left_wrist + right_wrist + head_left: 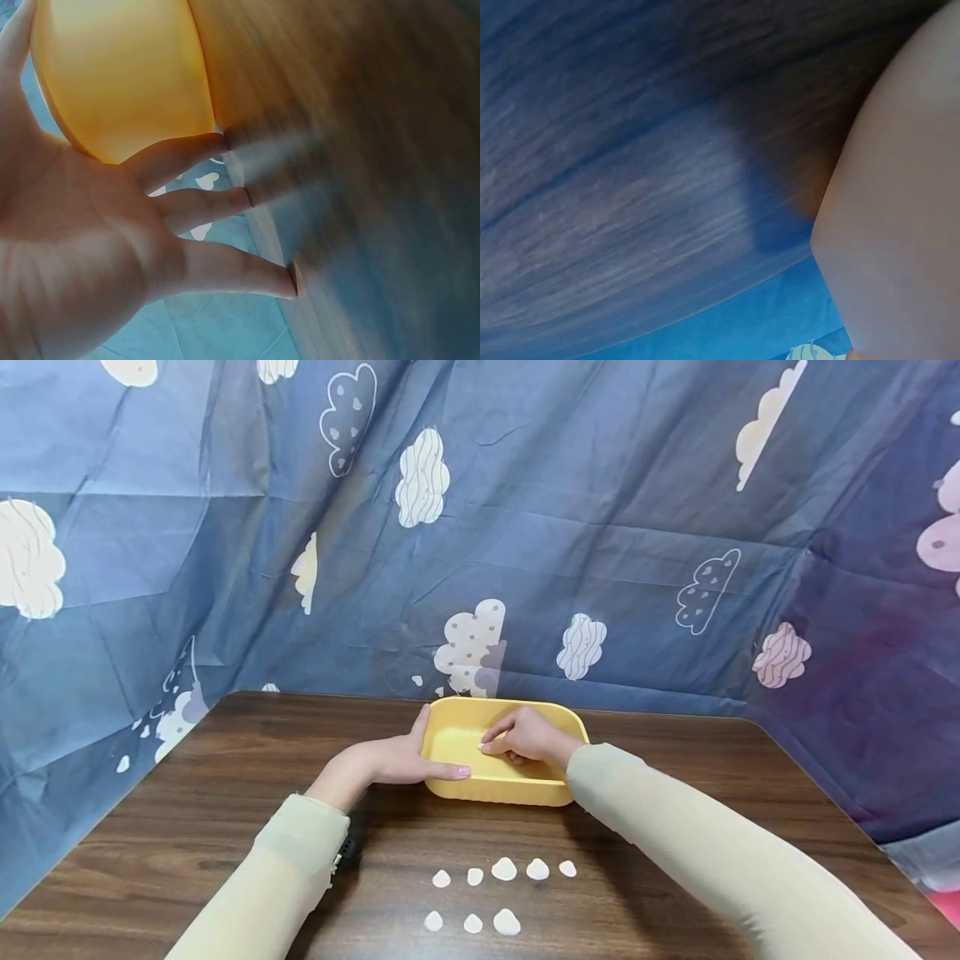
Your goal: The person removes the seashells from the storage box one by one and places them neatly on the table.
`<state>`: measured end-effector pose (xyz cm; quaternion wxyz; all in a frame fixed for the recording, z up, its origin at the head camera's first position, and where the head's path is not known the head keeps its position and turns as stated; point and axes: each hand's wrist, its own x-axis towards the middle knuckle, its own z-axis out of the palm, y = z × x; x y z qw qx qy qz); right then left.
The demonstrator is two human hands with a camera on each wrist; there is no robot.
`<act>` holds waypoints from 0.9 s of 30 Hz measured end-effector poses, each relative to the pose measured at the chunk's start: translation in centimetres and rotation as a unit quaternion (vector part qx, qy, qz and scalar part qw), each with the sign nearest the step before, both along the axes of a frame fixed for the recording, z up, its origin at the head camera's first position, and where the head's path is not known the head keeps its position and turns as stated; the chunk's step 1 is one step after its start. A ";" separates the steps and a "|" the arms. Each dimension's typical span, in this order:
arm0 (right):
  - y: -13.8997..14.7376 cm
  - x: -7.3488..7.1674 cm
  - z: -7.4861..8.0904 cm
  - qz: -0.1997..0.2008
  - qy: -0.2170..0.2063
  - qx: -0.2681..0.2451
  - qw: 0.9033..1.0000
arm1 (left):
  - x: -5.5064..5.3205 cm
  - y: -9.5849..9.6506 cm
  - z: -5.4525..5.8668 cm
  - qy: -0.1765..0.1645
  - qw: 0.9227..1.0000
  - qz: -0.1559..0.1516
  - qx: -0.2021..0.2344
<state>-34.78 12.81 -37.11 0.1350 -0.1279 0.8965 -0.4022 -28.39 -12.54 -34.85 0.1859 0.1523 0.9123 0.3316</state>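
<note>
A yellow rectangular bin point(498, 791) with rounded corners stands near the table's far edge. My left hand point(405, 760) lies against its left end, thumb stretched along the front rim. In the left wrist view, the fingers point(217, 268) of that hand are straight and spread, their tips at the tabletop beside the bin's yellow wall point(124, 75). Inside the bin, my right hand point(528, 735) pinches a small white shell-like piece point(481, 746) between thumb and index finger, low over the bottom. The right wrist view shows mostly tabletop, without the fingertips.
Several small white shell-like pieces lie in two rows on the dark wooden table point(187, 827), in front of the bin. The back row includes a larger piece point(505, 869); another large piece point(507, 922) ends the front row. A blue cloud-patterned cloth point(525, 560) hangs behind the table.
</note>
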 end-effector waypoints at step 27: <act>-0.3 -0.4 -0.3 0.000 0.013 -0.009 1.000 | 0.0 0.0 0.0 -0.001 1.000 -0.002 -0.004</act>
